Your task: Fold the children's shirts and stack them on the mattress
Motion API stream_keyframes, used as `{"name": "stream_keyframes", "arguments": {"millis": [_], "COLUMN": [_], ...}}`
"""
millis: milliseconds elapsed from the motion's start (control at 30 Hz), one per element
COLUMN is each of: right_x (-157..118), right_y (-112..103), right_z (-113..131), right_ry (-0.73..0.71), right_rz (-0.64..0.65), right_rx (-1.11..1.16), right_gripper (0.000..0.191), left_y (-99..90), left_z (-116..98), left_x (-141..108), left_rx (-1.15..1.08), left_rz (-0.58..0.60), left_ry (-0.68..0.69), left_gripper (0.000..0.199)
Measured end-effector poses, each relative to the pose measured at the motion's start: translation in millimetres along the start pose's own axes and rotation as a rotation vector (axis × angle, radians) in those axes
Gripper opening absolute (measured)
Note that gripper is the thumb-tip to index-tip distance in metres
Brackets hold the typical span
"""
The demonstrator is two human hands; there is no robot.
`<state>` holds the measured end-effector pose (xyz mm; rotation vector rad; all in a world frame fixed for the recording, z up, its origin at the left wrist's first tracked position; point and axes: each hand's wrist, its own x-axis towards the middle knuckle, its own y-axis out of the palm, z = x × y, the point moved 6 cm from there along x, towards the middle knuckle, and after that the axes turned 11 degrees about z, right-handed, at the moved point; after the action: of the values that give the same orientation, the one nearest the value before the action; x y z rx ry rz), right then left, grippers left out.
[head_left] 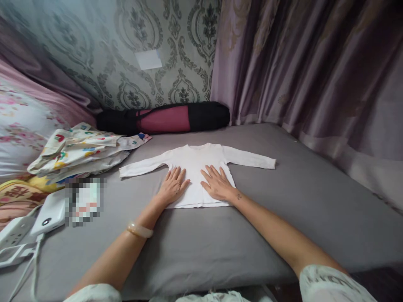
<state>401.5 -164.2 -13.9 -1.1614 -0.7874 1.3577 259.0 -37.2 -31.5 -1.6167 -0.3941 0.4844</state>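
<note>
White long-sleeved shirt (193, 180) lies flat in front of the long black-and-red bag (163, 118), neckline toward the bag, outstretched sleeves (252, 158) running roughly parallel to it. Left hand (174, 184) and right hand (217, 184), both splayed palm-down, touch opposite sides of the shirt's lower half, equally near.

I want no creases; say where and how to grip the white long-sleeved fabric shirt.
Probably pinch the shirt at both bottom corners, from the near side: it lies flat under the left hand and right hand, its straight hem facing that side.
</note>
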Motion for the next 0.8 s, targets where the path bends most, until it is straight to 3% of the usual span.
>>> {"name": "stream_keyframes", "arguments": {"millis": [500,800], "right_x": [-103.6,-115.8], "right_y": [12.7,-10.7], "right_z": [27.3,-12.9], "right_ry": [-0.287,-0.276], "right_rz": [0.143,-0.034], "right_rx": [0.041,0.117], "right_gripper": [0.053,0.03], "left_y": [-0.1,-40.6], "left_z": [0.6,-18.6], "left_x": [-67.4,-99.3], "left_rx": [-0.038,-0.219], "left_rz": [0.182,0.13], "left_ry": [0.09,0.314], "left_gripper": [0.062,0.036]}}
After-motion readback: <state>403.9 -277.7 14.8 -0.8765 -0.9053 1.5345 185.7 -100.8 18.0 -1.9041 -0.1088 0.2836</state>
